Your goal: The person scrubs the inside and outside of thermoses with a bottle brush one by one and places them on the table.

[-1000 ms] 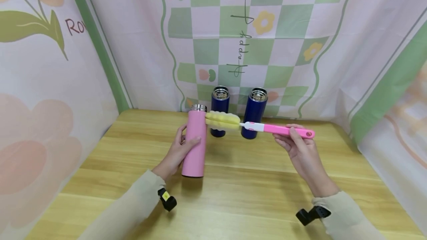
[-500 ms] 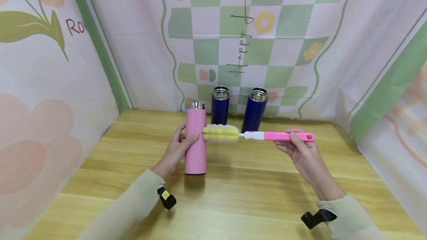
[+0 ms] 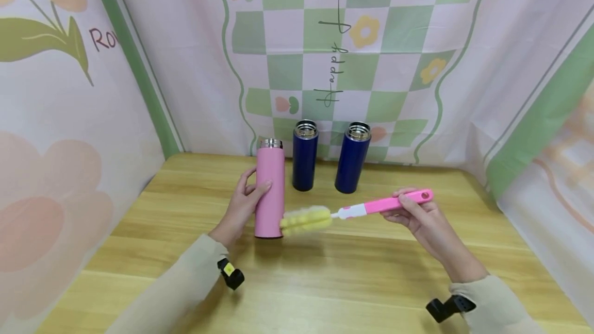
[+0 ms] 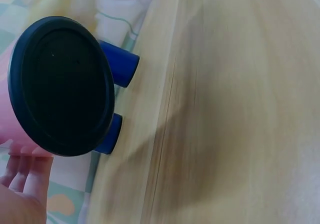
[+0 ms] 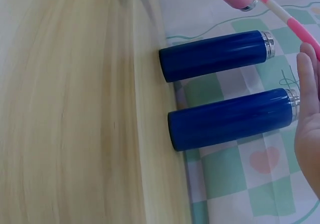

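My left hand (image 3: 241,202) grips a pink thermos bottle (image 3: 270,195) around its middle, steel mouth uppermost and uncapped. Seen from the left wrist, the bottle's black base (image 4: 62,86) is lifted off the table. A bottle brush (image 3: 352,211) is held in my right hand (image 3: 424,220), thumb and fingers around its pink handle (image 3: 385,204). The brush's yellow sponge head (image 3: 306,219) points left, its tip at the lower side of the pink bottle; whether they touch I cannot tell.
Two dark blue thermos bottles (image 3: 304,161) stand upright and uncapped at the back of the wooden table (image 3: 352,282); the right one (image 3: 352,164) leans slightly in view. A patterned cloth backdrop (image 3: 320,71) rises just behind them, with more cloth on both sides.
The brush has moved down along the pink bottle's side, from near its mouth to near its base, and now tilts head-down. The pink bottle has risen slightly and stands straighter.
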A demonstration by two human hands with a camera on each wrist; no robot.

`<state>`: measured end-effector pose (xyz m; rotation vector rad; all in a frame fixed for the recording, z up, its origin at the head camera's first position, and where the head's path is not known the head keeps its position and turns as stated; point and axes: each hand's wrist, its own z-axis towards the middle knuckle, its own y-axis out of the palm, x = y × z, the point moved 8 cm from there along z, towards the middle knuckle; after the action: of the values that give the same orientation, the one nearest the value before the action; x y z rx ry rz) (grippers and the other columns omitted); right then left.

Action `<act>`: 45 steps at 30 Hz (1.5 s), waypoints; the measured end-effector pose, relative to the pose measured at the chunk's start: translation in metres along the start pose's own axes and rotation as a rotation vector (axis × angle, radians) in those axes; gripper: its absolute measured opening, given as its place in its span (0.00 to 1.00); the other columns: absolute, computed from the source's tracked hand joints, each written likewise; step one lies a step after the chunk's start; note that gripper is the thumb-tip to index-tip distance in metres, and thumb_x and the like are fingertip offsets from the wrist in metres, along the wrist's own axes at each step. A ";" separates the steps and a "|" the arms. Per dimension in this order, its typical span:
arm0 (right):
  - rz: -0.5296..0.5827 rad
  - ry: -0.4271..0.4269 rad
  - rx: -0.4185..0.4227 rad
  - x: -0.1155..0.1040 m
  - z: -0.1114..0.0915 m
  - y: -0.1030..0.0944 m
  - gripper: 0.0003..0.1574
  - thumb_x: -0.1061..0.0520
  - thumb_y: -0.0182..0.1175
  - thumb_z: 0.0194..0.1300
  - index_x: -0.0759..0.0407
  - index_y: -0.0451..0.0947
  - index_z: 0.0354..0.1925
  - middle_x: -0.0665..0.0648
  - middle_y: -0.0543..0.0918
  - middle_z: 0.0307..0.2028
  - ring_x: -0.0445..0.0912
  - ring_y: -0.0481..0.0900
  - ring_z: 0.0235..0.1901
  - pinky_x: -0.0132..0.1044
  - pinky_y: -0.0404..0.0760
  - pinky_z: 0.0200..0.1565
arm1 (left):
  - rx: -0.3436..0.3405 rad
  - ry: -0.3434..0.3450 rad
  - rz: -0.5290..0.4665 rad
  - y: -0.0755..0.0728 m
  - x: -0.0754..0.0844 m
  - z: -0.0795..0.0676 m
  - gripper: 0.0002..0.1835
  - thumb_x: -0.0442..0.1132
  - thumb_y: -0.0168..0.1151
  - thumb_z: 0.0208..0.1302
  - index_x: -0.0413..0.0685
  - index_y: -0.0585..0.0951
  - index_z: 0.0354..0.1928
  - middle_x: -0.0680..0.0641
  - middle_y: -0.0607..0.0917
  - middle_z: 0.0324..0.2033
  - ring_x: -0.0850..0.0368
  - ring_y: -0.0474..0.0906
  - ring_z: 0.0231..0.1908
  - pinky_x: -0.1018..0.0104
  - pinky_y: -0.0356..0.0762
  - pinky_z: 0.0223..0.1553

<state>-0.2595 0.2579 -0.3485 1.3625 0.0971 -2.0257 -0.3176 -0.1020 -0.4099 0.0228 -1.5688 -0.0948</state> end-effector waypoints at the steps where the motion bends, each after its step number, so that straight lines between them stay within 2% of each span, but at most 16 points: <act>1: -0.022 0.013 -0.005 0.001 -0.001 0.000 0.19 0.71 0.36 0.79 0.71 0.75 0.52 0.65 0.85 0.45 0.53 0.86 0.45 0.42 0.81 0.50 | 0.002 -0.001 0.000 0.000 0.000 0.000 0.39 0.61 0.67 0.63 0.72 0.62 0.73 0.39 0.80 0.56 0.44 0.82 0.49 0.51 0.81 0.47; 8: -0.090 0.034 -0.044 0.005 -0.003 0.000 0.19 0.70 0.35 0.79 0.70 0.73 0.54 0.62 0.83 0.46 0.51 0.86 0.46 0.42 0.80 0.51 | 0.007 -0.005 0.006 -0.001 0.002 0.001 0.40 0.64 0.64 0.63 0.73 0.60 0.74 0.39 0.79 0.57 0.43 0.81 0.51 0.49 0.80 0.48; 14: -0.047 0.021 -0.016 0.007 -0.003 -0.004 0.21 0.70 0.34 0.79 0.69 0.74 0.53 0.63 0.84 0.46 0.52 0.86 0.47 0.42 0.80 0.51 | -0.009 -0.011 -0.008 0.000 0.003 -0.001 0.38 0.65 0.61 0.65 0.75 0.59 0.74 0.39 0.79 0.57 0.43 0.80 0.53 0.48 0.79 0.49; 19: 0.005 -0.023 -0.010 0.004 0.000 -0.005 0.22 0.70 0.33 0.79 0.71 0.74 0.55 0.66 0.84 0.47 0.54 0.85 0.48 0.43 0.80 0.52 | -0.026 -0.009 -0.028 0.003 0.003 -0.002 0.37 0.64 0.59 0.68 0.74 0.57 0.75 0.40 0.77 0.59 0.43 0.78 0.55 0.46 0.78 0.52; 24: 0.000 -0.045 0.000 0.001 0.002 -0.004 0.22 0.70 0.34 0.79 0.71 0.75 0.55 0.66 0.83 0.47 0.53 0.85 0.48 0.42 0.80 0.52 | -0.054 0.002 -0.049 0.006 0.002 -0.004 0.35 0.60 0.54 0.72 0.70 0.55 0.76 0.39 0.72 0.63 0.40 0.76 0.57 0.44 0.75 0.55; 34: -0.004 -0.063 0.036 0.001 0.008 -0.005 0.18 0.69 0.36 0.80 0.73 0.73 0.53 0.65 0.84 0.47 0.53 0.85 0.50 0.43 0.79 0.53 | -0.078 -0.007 -0.066 0.007 -0.001 -0.006 0.33 0.58 0.51 0.75 0.71 0.53 0.77 0.40 0.70 0.65 0.40 0.74 0.58 0.43 0.72 0.58; 38: 0.001 -0.074 0.048 0.000 0.010 -0.005 0.17 0.69 0.37 0.80 0.74 0.72 0.53 0.65 0.84 0.47 0.52 0.85 0.49 0.44 0.78 0.52 | -0.080 -0.002 -0.071 0.008 -0.002 -0.006 0.34 0.57 0.53 0.74 0.69 0.54 0.77 0.40 0.71 0.64 0.42 0.75 0.56 0.46 0.72 0.57; 41: 0.004 -0.078 0.066 0.000 0.012 -0.005 0.17 0.68 0.38 0.80 0.73 0.72 0.53 0.65 0.84 0.47 0.51 0.85 0.49 0.43 0.78 0.53 | -0.081 0.008 -0.070 0.009 -0.004 -0.006 0.38 0.55 0.59 0.71 0.68 0.54 0.77 0.39 0.71 0.62 0.42 0.76 0.53 0.47 0.77 0.52; 45: 0.009 -0.090 0.106 -0.001 0.014 -0.006 0.17 0.67 0.39 0.80 0.70 0.74 0.53 0.65 0.84 0.46 0.50 0.85 0.48 0.43 0.77 0.53 | -0.075 -0.001 -0.050 0.010 -0.006 -0.006 0.44 0.55 0.67 0.65 0.71 0.53 0.77 0.40 0.69 0.61 0.40 0.77 0.51 0.47 0.81 0.46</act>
<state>-0.2739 0.2574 -0.3433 1.3309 -0.0579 -2.1071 -0.3108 -0.0918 -0.4152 0.0031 -1.5648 -0.1921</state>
